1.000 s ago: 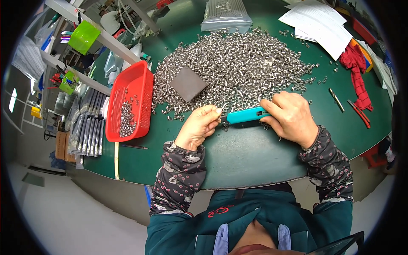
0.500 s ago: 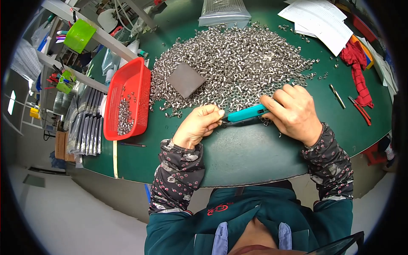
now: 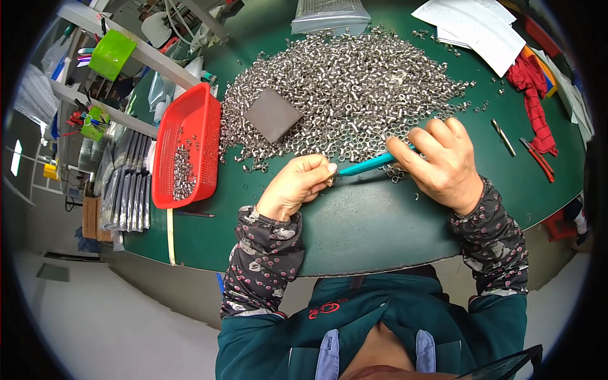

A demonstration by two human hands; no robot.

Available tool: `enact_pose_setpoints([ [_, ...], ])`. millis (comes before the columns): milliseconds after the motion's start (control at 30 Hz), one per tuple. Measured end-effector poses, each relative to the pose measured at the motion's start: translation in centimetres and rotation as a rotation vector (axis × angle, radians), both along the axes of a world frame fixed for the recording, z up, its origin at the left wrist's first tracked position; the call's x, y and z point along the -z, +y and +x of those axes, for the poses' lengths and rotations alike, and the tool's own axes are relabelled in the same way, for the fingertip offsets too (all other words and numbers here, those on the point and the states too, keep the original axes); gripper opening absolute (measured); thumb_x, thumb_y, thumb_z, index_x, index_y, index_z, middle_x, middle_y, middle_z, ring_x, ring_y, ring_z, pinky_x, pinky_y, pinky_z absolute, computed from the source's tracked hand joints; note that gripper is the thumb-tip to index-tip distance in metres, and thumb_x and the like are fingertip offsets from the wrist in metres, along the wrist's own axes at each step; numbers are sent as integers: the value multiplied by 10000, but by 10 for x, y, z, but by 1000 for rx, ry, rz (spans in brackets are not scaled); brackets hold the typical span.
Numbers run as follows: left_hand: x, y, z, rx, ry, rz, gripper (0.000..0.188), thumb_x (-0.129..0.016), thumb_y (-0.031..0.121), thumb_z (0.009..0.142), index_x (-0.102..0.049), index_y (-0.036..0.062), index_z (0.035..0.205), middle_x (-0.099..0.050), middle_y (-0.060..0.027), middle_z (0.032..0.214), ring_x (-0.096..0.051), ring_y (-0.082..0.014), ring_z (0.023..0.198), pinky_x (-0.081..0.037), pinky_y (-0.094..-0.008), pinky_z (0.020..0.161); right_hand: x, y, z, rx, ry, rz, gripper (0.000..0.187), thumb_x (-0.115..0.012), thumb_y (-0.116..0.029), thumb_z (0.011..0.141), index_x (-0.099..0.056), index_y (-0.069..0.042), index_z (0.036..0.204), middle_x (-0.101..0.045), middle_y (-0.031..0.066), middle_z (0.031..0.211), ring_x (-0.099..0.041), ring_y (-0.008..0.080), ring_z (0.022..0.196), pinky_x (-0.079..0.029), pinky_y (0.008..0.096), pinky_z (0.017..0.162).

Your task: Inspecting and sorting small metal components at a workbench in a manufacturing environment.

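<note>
My left hand [image 3: 296, 183] is closed, thumb and fingertips pinched around a small metal part that they mostly hide. In my right hand [image 3: 441, 166] is a slim hand tool with a teal handle [image 3: 368, 165], gripped at its right end. The tool's other end meets my left fingertips, and its working tip is too hidden to make out. Just beyond both hands spreads a large pile of small shiny metal sleeves [image 3: 342, 95]. A dark grey square block [image 3: 273, 115] rests on the pile's left part.
On the left stands a red perforated basket [image 3: 214, 149] with some sleeves inside. Clear plastic bags [image 3: 330, 16] lie at the back. Toward the right are papers [image 3: 472, 28], a red cloth [image 3: 531, 95], a metal rod [image 3: 503, 137] and red-handled pliers [image 3: 539, 163]. The green table's edge curves before me.
My right hand has lifted slightly and turned, so the teal handle now shows narrower and edge-on. My left hand holds nearly the same place.
</note>
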State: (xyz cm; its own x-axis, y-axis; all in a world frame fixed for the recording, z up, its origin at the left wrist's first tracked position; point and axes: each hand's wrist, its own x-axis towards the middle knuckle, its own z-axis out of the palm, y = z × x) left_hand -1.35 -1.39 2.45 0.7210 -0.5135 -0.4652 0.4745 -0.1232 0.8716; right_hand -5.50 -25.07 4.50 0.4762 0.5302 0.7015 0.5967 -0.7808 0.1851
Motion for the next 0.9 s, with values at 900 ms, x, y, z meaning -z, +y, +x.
enact_pose_setpoints([
  [900, 14, -2, 4, -282, -184, -574, 96, -477, 83, 831, -473, 49, 921, -492, -13, 733, -328, -17, 468, -249, -128, 357, 14, 6, 3, -26, 952, 571, 284, -565, -302, 723, -599, -49, 848, -577, 119, 715, -555, 277, 639, -418, 350, 562],
])
